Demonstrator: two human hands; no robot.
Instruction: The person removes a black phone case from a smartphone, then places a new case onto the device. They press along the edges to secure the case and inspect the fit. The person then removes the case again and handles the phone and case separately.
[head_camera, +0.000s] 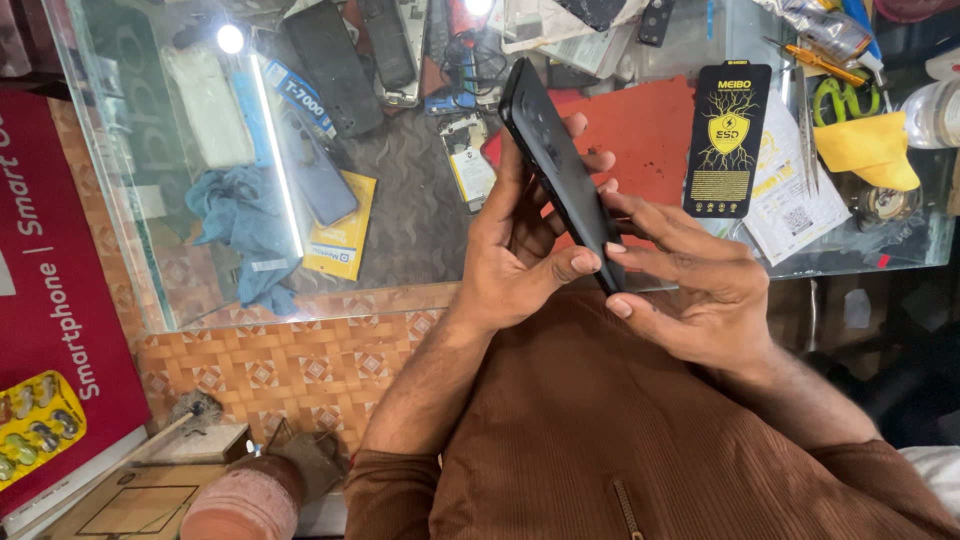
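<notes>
You are looking down at your own two hands, which hold a black smartphone tilted on edge above your lap, just in front of a glass counter. Your left hand wraps the phone from behind, thumb pressed along its near edge; your right hand closes on the lower end, fingertips pinching the thin side. Both hands are clamped on the phone, close together and nearly touching. The phone looks stiff, flat and smooth (likely slippery, with glass that would crack if dropped), so the long edges seem the safest place to hold, not the faces. On the counter beyond lie a black screen-protector packet, a yellow cloth, green-handled scissors and a blue rag under the glass.
</notes>
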